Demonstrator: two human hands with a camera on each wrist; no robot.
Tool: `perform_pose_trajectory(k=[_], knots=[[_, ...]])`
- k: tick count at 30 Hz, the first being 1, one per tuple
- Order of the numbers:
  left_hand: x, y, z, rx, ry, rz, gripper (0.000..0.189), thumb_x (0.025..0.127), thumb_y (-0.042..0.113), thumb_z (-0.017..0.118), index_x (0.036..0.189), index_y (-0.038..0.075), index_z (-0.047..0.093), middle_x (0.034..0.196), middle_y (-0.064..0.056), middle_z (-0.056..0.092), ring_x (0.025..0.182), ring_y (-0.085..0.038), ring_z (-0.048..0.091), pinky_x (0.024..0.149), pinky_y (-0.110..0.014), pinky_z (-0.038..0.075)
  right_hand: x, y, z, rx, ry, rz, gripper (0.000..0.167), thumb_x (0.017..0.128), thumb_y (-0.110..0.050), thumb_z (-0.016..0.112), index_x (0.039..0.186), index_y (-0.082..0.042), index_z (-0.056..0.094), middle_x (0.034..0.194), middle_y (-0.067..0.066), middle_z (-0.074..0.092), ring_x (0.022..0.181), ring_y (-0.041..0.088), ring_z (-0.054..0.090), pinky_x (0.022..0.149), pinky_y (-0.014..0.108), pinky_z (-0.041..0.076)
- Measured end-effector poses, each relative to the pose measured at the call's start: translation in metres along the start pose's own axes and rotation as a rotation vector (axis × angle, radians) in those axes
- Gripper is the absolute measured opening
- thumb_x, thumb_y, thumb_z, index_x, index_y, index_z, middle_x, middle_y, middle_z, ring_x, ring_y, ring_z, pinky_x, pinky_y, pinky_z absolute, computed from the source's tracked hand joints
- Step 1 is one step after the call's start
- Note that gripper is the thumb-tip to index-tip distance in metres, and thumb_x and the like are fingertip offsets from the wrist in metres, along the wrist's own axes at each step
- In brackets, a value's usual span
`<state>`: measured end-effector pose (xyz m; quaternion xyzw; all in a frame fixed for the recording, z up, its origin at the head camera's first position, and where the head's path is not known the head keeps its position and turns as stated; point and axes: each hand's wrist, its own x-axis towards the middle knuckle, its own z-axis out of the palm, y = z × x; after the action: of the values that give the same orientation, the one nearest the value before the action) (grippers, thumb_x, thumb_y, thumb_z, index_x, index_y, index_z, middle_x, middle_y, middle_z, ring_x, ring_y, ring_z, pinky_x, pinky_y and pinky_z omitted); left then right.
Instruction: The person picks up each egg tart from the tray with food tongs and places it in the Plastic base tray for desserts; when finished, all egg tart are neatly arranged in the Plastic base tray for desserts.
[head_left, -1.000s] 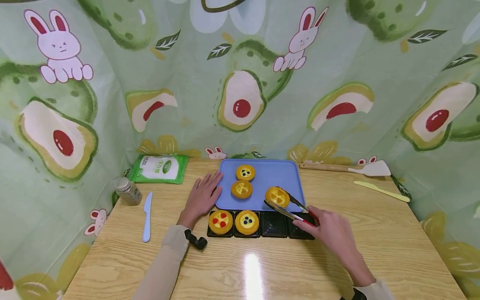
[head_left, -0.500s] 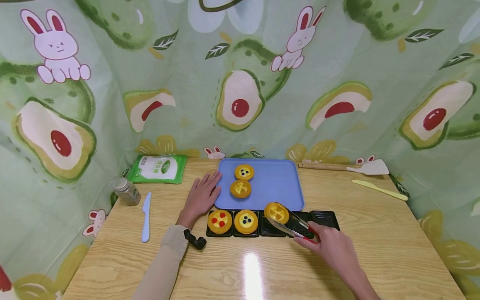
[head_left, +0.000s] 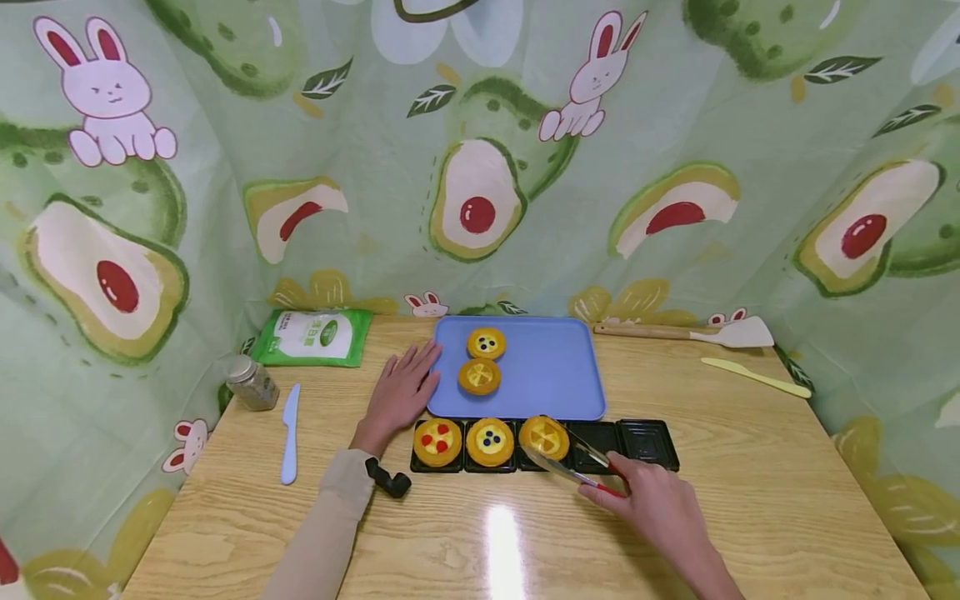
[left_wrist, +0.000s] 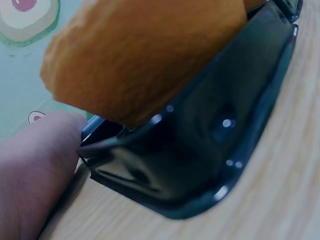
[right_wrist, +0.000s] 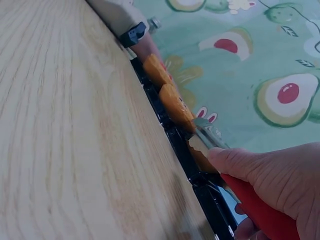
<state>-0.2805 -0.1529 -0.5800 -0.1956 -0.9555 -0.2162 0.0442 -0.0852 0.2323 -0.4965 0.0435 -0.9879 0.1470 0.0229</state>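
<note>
My right hand (head_left: 658, 502) grips red-handled metal tongs (head_left: 564, 472), whose tips stand around an egg tart (head_left: 545, 433) with a pale crossed topping. That tart is in the third compartment of a black plastic tray (head_left: 648, 443); whether it touches the bottom, I cannot tell. To its left, in the first two compartments, sit a red-dotted tart (head_left: 437, 442) and a blue-dotted tart (head_left: 490, 442). The left hand (head_left: 397, 393) lies flat with straight fingers at the left edge of a blue tray (head_left: 551, 367). In the right wrist view the red handle (right_wrist: 260, 210) fills the palm.
Two more tarts (head_left: 480, 377) are on the blue tray's left half. A green-white bag (head_left: 313, 337), a glass shaker jar (head_left: 252, 383) and a blue knife (head_left: 290, 433) lie left. A wooden-handled spatula (head_left: 738, 334) and a yellow knife (head_left: 756, 377) lie right. A printed curtain (head_left: 390, 233) stands behind.
My right hand has carried the tart in the tongs from the blue tray toward me and slightly left, into the black tray's third compartment. The left hand stays in place.
</note>
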Motion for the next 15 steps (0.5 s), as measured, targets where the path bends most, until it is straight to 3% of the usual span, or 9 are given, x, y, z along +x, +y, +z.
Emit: perform_pose_trajectory(k=[8, 15], knots=[[0.0, 0.0, -0.0004, 0.004, -0.005, -0.006, 0.059, 0.112, 0.047, 0.034, 0.167, 0.028, 0.027, 0.173, 0.008, 0.023, 0.161, -0.029, 0.017, 0.128, -0.057, 0.008, 0.0001, 0.003, 0.0064, 0.005, 0.026, -0.02, 0.05, 0.081, -0.066, 0.079, 0.091, -0.019, 0.066, 0.059, -0.011, 0.028, 0.052, 0.007, 0.026, 0.046, 0.027, 0.018], [0.0, -0.0001, -0.0011, 0.016, -0.01, -0.01, 0.059, 0.112, 0.049, 0.032, 0.167, 0.027, 0.027, 0.173, 0.008, 0.022, 0.161, -0.028, 0.016, 0.128, -0.056, 0.008, 0.0002, 0.0032, 0.0075, 0.03, 0.035, -0.012, 0.052, 0.08, -0.069, 0.079, 0.085, -0.02, 0.063, 0.058, -0.01, 0.033, 0.051, 0.008, 0.028, 0.046, 0.027, 0.019]])
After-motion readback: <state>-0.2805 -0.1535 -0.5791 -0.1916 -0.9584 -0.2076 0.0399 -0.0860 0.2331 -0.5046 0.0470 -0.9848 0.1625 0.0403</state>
